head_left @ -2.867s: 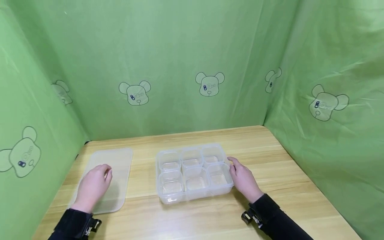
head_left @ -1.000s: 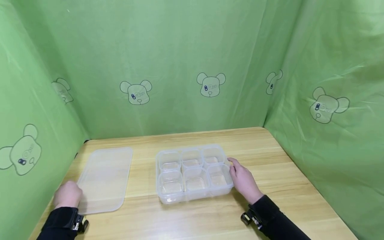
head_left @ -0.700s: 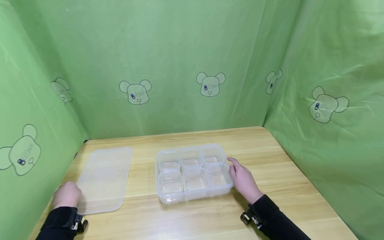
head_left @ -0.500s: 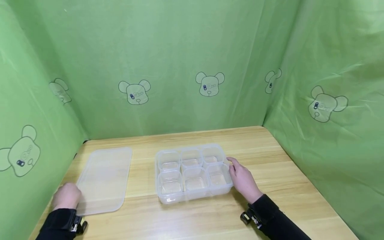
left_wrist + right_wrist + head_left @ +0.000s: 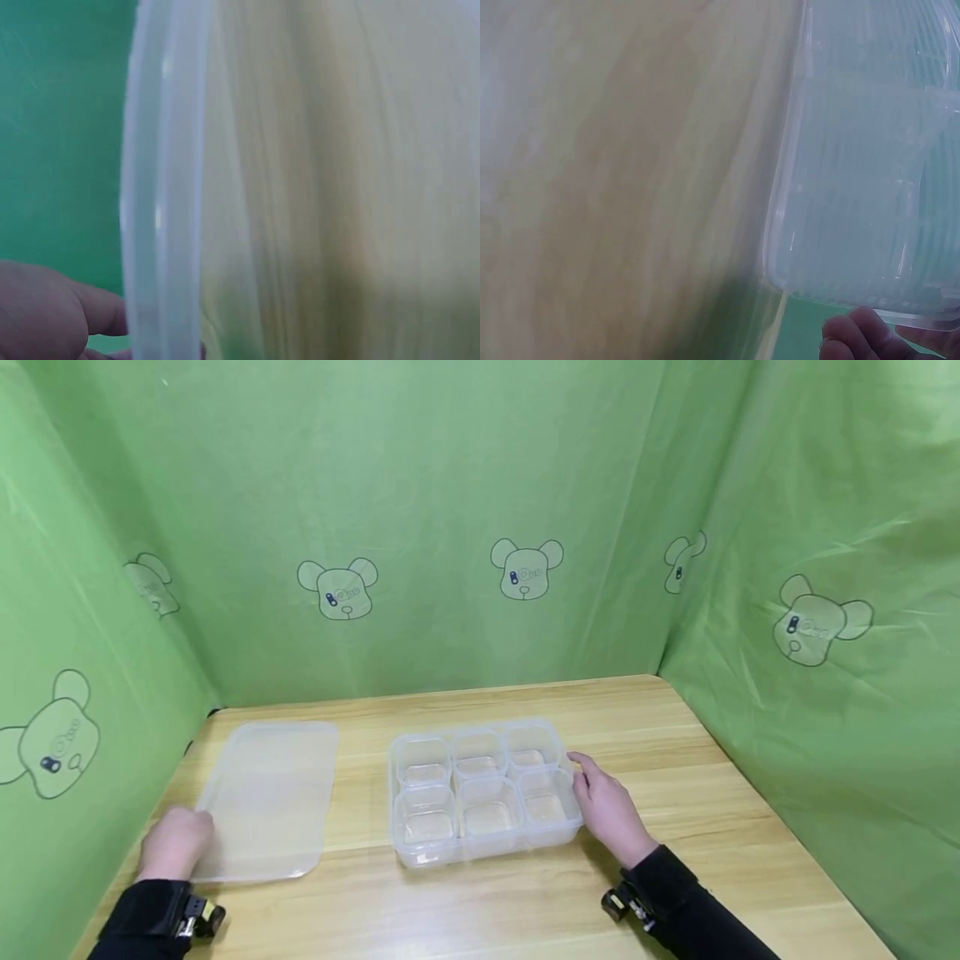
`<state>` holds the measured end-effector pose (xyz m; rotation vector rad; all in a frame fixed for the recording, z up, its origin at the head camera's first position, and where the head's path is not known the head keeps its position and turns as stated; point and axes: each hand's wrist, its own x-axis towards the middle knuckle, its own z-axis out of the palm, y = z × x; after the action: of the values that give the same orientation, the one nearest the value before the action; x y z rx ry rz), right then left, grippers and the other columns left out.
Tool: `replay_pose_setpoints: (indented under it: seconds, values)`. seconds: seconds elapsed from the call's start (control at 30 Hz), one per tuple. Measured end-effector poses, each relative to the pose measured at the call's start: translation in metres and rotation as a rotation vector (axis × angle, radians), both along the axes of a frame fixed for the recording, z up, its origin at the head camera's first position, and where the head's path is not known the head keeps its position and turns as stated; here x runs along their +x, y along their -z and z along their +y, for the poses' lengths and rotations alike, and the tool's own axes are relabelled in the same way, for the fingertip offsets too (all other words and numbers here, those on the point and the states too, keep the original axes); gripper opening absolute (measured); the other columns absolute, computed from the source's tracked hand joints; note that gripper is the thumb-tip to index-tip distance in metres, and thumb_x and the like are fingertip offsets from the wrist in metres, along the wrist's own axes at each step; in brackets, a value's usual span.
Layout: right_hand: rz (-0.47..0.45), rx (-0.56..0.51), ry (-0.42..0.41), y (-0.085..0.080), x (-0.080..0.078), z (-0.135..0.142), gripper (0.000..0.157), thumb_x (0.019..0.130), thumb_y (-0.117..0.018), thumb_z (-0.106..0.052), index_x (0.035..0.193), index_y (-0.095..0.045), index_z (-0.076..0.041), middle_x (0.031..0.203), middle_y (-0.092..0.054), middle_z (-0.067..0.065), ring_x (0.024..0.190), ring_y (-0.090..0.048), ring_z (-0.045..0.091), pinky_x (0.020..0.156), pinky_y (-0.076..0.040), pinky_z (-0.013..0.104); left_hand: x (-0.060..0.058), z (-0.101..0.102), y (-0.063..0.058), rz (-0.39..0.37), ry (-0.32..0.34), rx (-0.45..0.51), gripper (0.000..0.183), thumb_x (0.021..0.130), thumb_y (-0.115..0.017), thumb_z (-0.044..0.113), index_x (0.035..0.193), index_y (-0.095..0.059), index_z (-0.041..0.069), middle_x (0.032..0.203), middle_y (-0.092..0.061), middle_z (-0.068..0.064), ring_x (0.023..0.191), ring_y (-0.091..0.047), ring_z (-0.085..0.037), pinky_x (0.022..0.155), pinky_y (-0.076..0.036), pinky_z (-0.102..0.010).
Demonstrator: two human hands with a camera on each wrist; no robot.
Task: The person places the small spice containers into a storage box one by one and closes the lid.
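Observation:
At the left of the head view, my left hand (image 5: pixel 177 842) pinches the left edge of a clear, flat plastic lid (image 5: pixel 273 802). The lid looks slightly raised off the table. In the left wrist view, the lid's rim (image 5: pixel 161 187) runs upright past the thumb and fingers. A clear plastic storage box (image 5: pixel 487 845) sits mid-table with several small open bins (image 5: pixel 426 817) inside it, in two rows. My right hand (image 5: pixel 611 806) holds the box's right end. Its fingertips (image 5: pixel 855 334) show at the box's end in the right wrist view; the fingers' undersides are partly hidden.
The wood-grain table (image 5: pixel 480 910) carries the lid and box with a gap between them. Green curtains (image 5: pixel 435 485) with printed bear heads enclose the back and both sides. The left curtain stands close to my left hand.
My left hand moved from above the lid to its left edge and took hold. The lid has since shifted slightly right and up. The right hand and box stay still.

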<state>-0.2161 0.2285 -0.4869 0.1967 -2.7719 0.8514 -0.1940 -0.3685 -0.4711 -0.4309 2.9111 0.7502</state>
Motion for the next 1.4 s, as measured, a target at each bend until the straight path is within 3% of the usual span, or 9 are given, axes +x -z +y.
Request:
replay_pose_setpoints:
  seconds: [0.17,0.4,0.57,1.1,1.4]
  values:
    - [0.001,-0.001,0.002,0.000,0.000,0.001,0.036,0.107,-0.042,-0.012,0.141,-0.051,-0.003,0.062,-0.041,0.000,0.050,-0.040,0.014,0.047,-0.035,0.031,-0.003,0.005,-0.005,0.031,0.042,0.021,0.050,0.103,-0.036,0.023,0.100,-0.054,-0.023,0.085,-0.058,-0.032,0.070,-0.056,-0.033,0.060,-0.045,-0.043]
    - [0.000,0.002,-0.002,0.000,-0.002,0.001,0.037,0.107,-0.043,-0.013,0.141,-0.050,-0.003,0.063,-0.042,0.000,0.051,-0.040,0.015,0.048,-0.036,0.031,-0.007,0.021,-0.022,0.069,0.009,0.054,0.054,0.104,-0.040,0.025,0.122,-0.044,-0.026,0.114,-0.053,-0.044,0.092,-0.059,-0.049,0.077,-0.048,-0.055]
    - [0.001,0.010,0.000,0.001,-0.002,0.001,0.036,0.106,-0.043,-0.013,0.140,-0.050,-0.002,0.064,-0.044,0.000,0.051,-0.041,0.014,0.048,-0.036,0.030,-0.005,0.035,-0.034,0.124,0.027,0.080,0.053,0.105,-0.041,0.024,0.130,-0.042,-0.023,0.124,-0.050,-0.044,0.102,-0.057,-0.053,0.085,-0.047,-0.059]
    - [-0.025,-0.010,0.006,-0.001,-0.001,-0.001,0.036,0.106,-0.043,-0.012,0.141,-0.050,-0.004,0.064,-0.042,0.001,0.052,-0.040,0.016,0.050,-0.035,0.032,0.012,0.089,-0.074,0.351,0.102,-0.025,0.037,0.102,-0.053,0.017,0.119,-0.057,-0.016,0.106,-0.065,-0.033,0.092,-0.063,-0.049,0.079,-0.048,-0.059]
    - [-0.006,-0.005,0.000,0.000,-0.001,0.000,0.036,0.106,-0.043,-0.012,0.140,-0.050,-0.002,0.065,-0.044,0.001,0.053,-0.042,0.015,0.051,-0.037,0.032,0.023,0.113,-0.087,0.560,0.185,-0.118,0.028,0.097,-0.062,0.008,0.112,-0.062,-0.017,0.097,-0.065,-0.031,0.081,-0.063,-0.042,0.072,-0.050,-0.058]
